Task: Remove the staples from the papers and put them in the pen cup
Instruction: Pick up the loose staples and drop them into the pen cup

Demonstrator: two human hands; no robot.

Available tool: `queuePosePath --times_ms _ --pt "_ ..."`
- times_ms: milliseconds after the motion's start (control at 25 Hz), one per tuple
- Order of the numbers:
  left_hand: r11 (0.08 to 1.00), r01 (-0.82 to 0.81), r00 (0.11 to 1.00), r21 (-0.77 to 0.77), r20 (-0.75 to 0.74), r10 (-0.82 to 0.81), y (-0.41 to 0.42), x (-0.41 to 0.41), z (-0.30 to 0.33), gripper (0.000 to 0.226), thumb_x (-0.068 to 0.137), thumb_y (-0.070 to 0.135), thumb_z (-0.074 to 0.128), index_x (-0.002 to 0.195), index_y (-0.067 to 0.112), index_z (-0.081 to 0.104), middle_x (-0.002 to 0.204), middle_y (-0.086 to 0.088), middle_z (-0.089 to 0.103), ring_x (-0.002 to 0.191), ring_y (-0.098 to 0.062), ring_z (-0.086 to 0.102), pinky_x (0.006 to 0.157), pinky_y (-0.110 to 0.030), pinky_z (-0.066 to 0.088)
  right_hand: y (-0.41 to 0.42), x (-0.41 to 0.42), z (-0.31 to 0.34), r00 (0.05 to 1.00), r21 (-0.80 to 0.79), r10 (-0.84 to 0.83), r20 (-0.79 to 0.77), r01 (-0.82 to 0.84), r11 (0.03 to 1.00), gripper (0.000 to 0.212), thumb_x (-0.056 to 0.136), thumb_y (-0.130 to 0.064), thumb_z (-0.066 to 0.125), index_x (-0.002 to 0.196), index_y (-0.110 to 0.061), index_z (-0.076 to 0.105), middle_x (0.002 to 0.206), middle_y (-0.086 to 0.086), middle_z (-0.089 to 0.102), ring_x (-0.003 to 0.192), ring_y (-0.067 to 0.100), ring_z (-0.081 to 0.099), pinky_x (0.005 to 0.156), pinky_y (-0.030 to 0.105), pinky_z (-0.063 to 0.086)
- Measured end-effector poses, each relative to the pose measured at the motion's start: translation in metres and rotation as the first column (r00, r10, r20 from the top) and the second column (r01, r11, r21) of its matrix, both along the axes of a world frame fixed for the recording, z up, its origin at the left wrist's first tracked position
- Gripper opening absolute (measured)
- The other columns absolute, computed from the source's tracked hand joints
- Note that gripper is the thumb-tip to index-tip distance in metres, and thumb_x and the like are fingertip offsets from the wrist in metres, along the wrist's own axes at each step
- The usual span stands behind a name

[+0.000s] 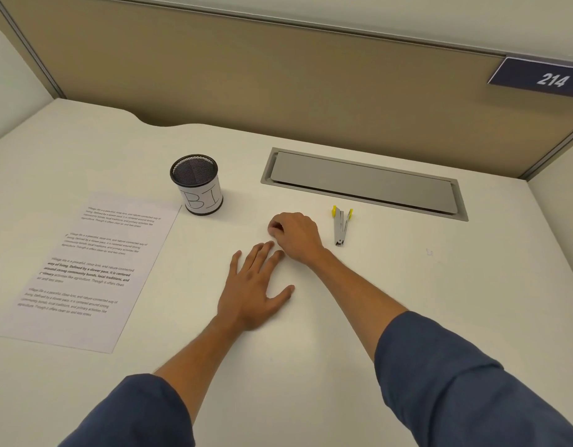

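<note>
A: Hands?
B: I see the right hand point(295, 235) knuckles-up on the surface point(343, 317), fingers curled under; can't tell if they pinch anything. Left hand point(254, 285) lies flat, fingers straight, just beside it.
A: Task items?
B: Staple remover point(341, 225) lies right of the right hand. Pen cup point(197, 185) stands upright behind-left, paper point(85, 272) far left.

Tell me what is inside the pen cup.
Only dark mesh shows through the open top of the pen cup. Its floor is too dark to tell whether staples lie there, and the paper label covers the lower wall.
</note>
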State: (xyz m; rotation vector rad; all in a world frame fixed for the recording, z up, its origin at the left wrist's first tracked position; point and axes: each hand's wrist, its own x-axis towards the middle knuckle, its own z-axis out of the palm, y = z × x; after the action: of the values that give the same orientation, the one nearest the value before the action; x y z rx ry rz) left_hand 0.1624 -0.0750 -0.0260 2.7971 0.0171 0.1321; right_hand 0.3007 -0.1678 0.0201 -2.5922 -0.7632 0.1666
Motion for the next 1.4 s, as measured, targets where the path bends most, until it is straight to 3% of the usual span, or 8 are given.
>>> queuePosePath --times_ms 200,520,720,920,1080,1160,1240,1400 --pt "1.0 -0.003 1.0 0.003 -0.009 0.003 0.0 0.0 0.0 0.075 0.091 0.068 0.03 0.155 0.031 0.016 0.165 0.005 0.013 0.151 -0.011 0.003 0.122 -0.046 -0.003 0.012 0.001 0.003 1.0 0.022 -0.009 -0.014 0.009 1.0 0.019 0.088 -0.017 0.056 0.087 -0.019 0.075 0.09 -0.003 0.074 0.083 0.019 0.065 0.075 0.035 0.053" --pt "1.0 0.007 1.0 -0.01 0.001 -0.007 0.001 0.0 0.001 0.077 0.093 0.067 0.03 0.156 0.026 0.016 0.164 0.003 0.016 0.152 -0.012 0.005 0.122 -0.046 -0.003 0.033 -0.004 0.019 0.98 -0.303 0.126 0.151 -0.075 0.95 0.018 0.093 -0.014 0.052 0.098 -0.014 0.07 0.089 0.005 0.069 0.07 0.023 0.057 0.066 0.03 0.044" --pt "1.0 0.026 1.0 -0.002 0.009 -0.026 0.0 0.0 0.003 0.076 0.094 0.067 0.027 0.156 0.025 0.018 0.164 0.003 0.018 0.152 -0.013 0.006 0.122 -0.048 -0.001 0.039 -0.016 0.027 0.944 -0.469 0.236 0.232 -0.104 0.877 0.015 0.091 -0.001 0.049 0.08 -0.011 0.051 0.062 0.001 0.041 0.066 0.021 0.048 0.062 0.029 0.036" --pt "1.0 0.022 1.0 0.001 -0.001 -0.022 0.001 0.0 0.002 0.076 0.094 0.068 0.027 0.155 0.024 0.022 0.163 0.002 0.02 0.152 -0.014 0.007 0.122 -0.048 -0.002 0.038 -0.018 0.024 0.941 -0.496 0.271 0.204 -0.14 0.857 0.013 0.093 -0.004 0.052 0.101 -0.006 0.061 0.099 0.01 0.061 0.083 0.023 0.062 0.064 0.028 0.038" --pt "1.0 0.02 1.0 0.006 -0.001 -0.02 0.001 0.0 0.002 0.076 0.093 0.067 0.027 0.155 0.024 0.02 0.164 0.003 0.018 0.152 -0.014 0.007 0.122 -0.048 -0.002 0.036 -0.014 0.022 0.953 -0.473 0.257 0.159 -0.155 0.867 0.013 0.093 -0.007 0.05 0.103 -0.006 0.058 0.1 0.01 0.059 0.086 0.025 0.061 0.065 0.03 0.038" --pt "1.0 0.018 1.0 0.006 -0.008 -0.018 0.001 0.0 0.001 0.076 0.094 0.067 0.028 0.156 0.025 0.017 0.164 0.003 0.016 0.152 -0.013 0.005 0.122 -0.047 -0.004 0.035 -0.007 0.023 0.992 -0.33 0.126 0.015 -0.114 0.937 0.013 0.093 -0.011 0.046 0.097 -0.007 0.057 0.094 0.008 0.06 0.083 0.028 0.06 0.064 0.034 0.04" --pt "1.0 0.017 1.0 0.002 -0.013 -0.017 0.001 -0.001 0.0 0.075 0.094 0.067 0.029 0.156 0.026 0.018 0.165 0.003 0.012 0.152 -0.013 0.003 0.122 -0.047 -0.004 0.038 -0.003 0.025 0.974 -0.001 -0.038 -0.223 0.039 0.999 0.019 0.095 -0.016 0.043 0.099 -0.007 0.059 0.096 0.005 0.064 0.086 0.027 0.061 0.071 0.038 0.048" --pt "1.0 0.017 1.0 -0.018 0.007 -0.017 0.001 -0.001 0.0 0.071 0.094 0.064 0.032 0.153 0.027 0.023 0.165 0.005 0.011 0.151 -0.013 0.004 0.122 -0.047 -0.002 0.068 0.006 0.057 0.924 0.492 -0.025 -0.382 0.226 0.841 0.017 0.097 -0.022 0.05 0.096 -0.01 0.061 0.092 -0.002 0.061 0.089 0.02 0.062 0.082 0.032 0.049"
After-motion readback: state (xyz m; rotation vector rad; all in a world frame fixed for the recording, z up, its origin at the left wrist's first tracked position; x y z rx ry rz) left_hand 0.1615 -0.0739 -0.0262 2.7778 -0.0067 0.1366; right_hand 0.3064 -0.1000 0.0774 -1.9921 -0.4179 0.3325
